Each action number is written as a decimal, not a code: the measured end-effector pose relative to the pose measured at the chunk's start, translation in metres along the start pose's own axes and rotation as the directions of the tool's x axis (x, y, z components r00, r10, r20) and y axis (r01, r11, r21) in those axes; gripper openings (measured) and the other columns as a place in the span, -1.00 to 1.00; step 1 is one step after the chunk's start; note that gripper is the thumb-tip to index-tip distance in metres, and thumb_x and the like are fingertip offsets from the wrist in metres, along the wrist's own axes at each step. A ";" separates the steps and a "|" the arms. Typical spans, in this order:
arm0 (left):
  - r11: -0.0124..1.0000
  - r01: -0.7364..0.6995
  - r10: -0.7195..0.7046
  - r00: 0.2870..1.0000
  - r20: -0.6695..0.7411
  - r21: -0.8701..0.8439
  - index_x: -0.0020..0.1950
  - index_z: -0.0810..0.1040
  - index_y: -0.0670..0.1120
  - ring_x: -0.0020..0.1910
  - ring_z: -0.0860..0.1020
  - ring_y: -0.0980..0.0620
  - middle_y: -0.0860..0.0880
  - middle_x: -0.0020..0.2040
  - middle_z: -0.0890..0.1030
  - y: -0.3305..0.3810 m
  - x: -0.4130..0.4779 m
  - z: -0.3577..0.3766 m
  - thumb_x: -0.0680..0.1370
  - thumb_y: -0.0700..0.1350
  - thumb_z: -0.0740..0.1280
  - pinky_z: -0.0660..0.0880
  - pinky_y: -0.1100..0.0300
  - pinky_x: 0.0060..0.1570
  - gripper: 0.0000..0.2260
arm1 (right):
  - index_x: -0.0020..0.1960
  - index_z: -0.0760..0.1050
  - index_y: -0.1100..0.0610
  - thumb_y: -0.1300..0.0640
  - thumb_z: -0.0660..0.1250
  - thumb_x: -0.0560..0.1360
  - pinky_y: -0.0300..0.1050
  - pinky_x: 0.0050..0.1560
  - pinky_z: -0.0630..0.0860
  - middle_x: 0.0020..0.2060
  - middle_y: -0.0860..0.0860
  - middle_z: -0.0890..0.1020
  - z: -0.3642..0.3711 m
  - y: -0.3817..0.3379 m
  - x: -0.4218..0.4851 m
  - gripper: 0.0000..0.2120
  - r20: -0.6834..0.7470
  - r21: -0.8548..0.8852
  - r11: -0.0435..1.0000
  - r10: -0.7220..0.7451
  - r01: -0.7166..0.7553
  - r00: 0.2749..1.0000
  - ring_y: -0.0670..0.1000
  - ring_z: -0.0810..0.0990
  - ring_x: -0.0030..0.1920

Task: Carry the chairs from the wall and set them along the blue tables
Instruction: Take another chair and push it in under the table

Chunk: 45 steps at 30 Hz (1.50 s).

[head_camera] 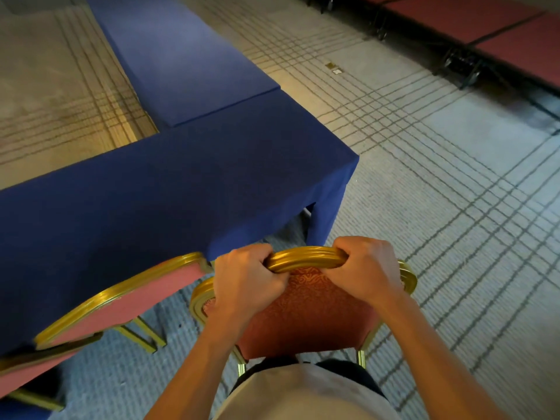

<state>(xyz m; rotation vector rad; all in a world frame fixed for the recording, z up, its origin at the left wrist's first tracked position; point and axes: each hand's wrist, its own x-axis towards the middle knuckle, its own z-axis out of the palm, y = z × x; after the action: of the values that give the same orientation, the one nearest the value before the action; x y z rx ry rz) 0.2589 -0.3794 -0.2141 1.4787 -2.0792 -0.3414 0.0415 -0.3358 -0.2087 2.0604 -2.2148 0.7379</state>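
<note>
A red padded chair with a rounded gold frame is right below me, its back facing me. My left hand and my right hand both grip the gold top rail of its back, fingers curled over it. The chair is at the near right end of the blue-clothed table, just short of its edge. A second red and gold chair is at the same table edge to the left, and part of a third shows at the far left.
Another blue table runs away from the first, forming an L. Grey carpet with dark grid lines lies to the right. Red platforms on black folding legs line the far right. A small floor socket sits in the carpet.
</note>
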 end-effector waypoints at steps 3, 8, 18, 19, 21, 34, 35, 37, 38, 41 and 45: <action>1.000 0.016 -0.016 1.000 -0.017 -0.009 -0.44 0.30 0.01 -0.51 0.44 0.01 0.06 -0.52 0.35 -0.005 0.026 0.004 0.22 0.07 0.40 0.32 0.16 -0.49 -0.71 | -0.44 0.37 0.08 -0.03 0.65 0.21 -0.16 -0.42 0.31 -0.55 -0.01 0.45 0.009 0.004 0.033 -0.55 0.003 -0.002 0.999 -0.046 0.046 0.999 0.05 0.43 -0.52; 0.997 0.081 -0.081 0.996 -0.046 -0.006 -0.44 0.32 -0.03 -0.53 0.36 0.09 0.08 -0.53 0.34 -0.012 0.071 0.016 0.27 0.06 0.41 0.34 0.14 -0.51 -0.70 | -0.43 0.26 -0.02 -0.12 0.52 0.26 -0.24 -0.40 0.11 -0.54 -0.08 0.35 0.024 0.015 0.092 -0.57 -0.009 0.037 0.993 -0.114 0.114 0.993 -0.05 0.30 -0.52; 0.970 0.235 -0.226 0.966 -0.124 0.064 -0.45 0.34 0.03 -0.53 0.39 0.14 0.13 -0.54 0.37 -0.023 0.162 0.052 0.30 0.17 0.32 0.36 0.23 -0.47 -0.71 | -0.41 0.26 -0.10 -0.15 0.50 0.32 -0.30 -0.42 0.20 -0.54 -0.16 0.32 0.072 0.052 0.215 -0.58 0.092 0.149 0.963 -0.241 0.226 0.966 -0.13 0.34 -0.51; 0.967 0.245 -0.235 0.964 -0.128 0.073 -0.45 0.33 0.04 -0.53 0.38 0.15 0.14 -0.54 0.36 -0.025 0.170 0.056 0.30 0.17 0.32 0.34 0.25 -0.47 -0.71 | -0.41 0.26 -0.09 -0.16 0.48 0.33 -0.30 -0.42 0.21 -0.54 -0.16 0.33 0.077 0.055 0.225 -0.59 0.097 0.163 0.958 -0.253 0.236 0.963 -0.12 0.35 -0.52; 0.963 0.256 -0.243 0.960 -0.138 0.089 -0.46 0.30 0.06 -0.54 0.38 0.16 0.15 -0.54 0.34 -0.029 0.190 0.065 0.30 0.17 0.32 0.29 0.26 -0.47 -0.71 | -0.42 0.29 -0.07 -0.16 0.47 0.34 -0.25 -0.41 0.23 -0.54 -0.15 0.36 0.088 0.064 0.249 -0.60 0.105 0.177 0.950 -0.279 0.258 0.954 -0.12 0.37 -0.51; 0.914 0.385 -0.355 0.912 -0.205 0.132 -0.46 0.17 0.12 -0.56 0.32 0.17 0.17 -0.54 0.31 -0.042 0.251 0.092 0.29 0.08 0.40 0.20 0.31 -0.46 -0.62 | -0.41 0.34 -0.04 -0.15 0.48 0.41 -0.30 -0.38 0.22 -0.53 -0.16 0.35 0.127 0.076 0.341 -0.60 0.235 0.236 0.895 -0.431 0.379 0.871 -0.15 0.33 -0.50; 0.910 0.394 -0.363 0.908 -0.211 0.129 -0.46 0.18 0.12 -0.56 0.32 0.17 0.16 -0.54 0.32 -0.044 0.254 0.094 0.29 0.07 0.41 0.22 0.30 -0.47 -0.62 | -0.41 0.32 -0.05 -0.14 0.49 0.40 -0.31 -0.37 0.20 -0.53 -0.16 0.33 0.130 0.076 0.346 -0.59 0.240 0.238 0.891 -0.439 0.386 0.866 -0.17 0.31 -0.50; 0.903 0.409 -0.377 0.902 -0.212 0.132 -0.46 0.21 0.10 -0.56 0.33 0.15 0.15 -0.54 0.34 -0.047 0.260 0.097 0.30 0.06 0.42 0.24 0.29 -0.48 -0.63 | -0.40 0.30 -0.07 -0.12 0.49 0.39 -0.31 -0.38 0.19 -0.53 -0.17 0.30 0.134 0.077 0.354 -0.59 0.245 0.250 0.884 -0.454 0.396 0.857 -0.19 0.29 -0.50; 0.901 0.412 -0.380 0.900 -0.214 0.135 -0.45 0.21 0.10 -0.56 0.33 0.14 0.14 -0.54 0.34 -0.049 0.262 0.099 0.30 0.06 0.43 0.22 0.29 -0.48 -0.63 | -0.40 0.32 -0.06 -0.12 0.49 0.40 -0.28 -0.39 0.21 -0.52 -0.17 0.31 0.137 0.078 0.357 -0.61 0.249 0.256 0.881 -0.457 0.397 0.854 -0.16 0.30 -0.50; 0.898 0.418 -0.383 0.896 -0.222 0.138 -0.45 0.18 0.11 -0.56 0.30 0.15 0.15 -0.53 0.31 -0.051 0.269 0.104 0.30 0.05 0.45 0.16 0.31 -0.46 -0.59 | -0.39 0.37 -0.02 -0.13 0.45 0.40 -0.17 -0.37 0.30 -0.50 -0.15 0.35 0.144 0.080 0.366 -0.65 0.250 0.265 0.876 -0.467 0.404 0.848 -0.11 0.34 -0.46; 0.886 0.444 -0.409 0.884 -0.228 0.135 -0.44 0.23 0.06 -0.54 0.28 0.12 0.11 -0.52 0.31 -0.056 0.276 0.112 0.28 0.06 0.42 0.20 0.27 -0.48 -0.65 | -0.39 0.33 -0.04 -0.23 0.29 0.39 -0.23 -0.40 0.22 -0.50 -0.15 0.32 0.150 0.083 0.375 -0.66 0.239 0.297 0.859 -0.490 0.417 0.838 -0.12 0.31 -0.47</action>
<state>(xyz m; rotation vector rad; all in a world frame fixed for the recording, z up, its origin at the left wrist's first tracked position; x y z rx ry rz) 0.1730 -0.6675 -0.2524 2.0028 -1.6519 -0.1625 -0.0398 -0.7387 -0.2437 2.8489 -1.6789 0.6902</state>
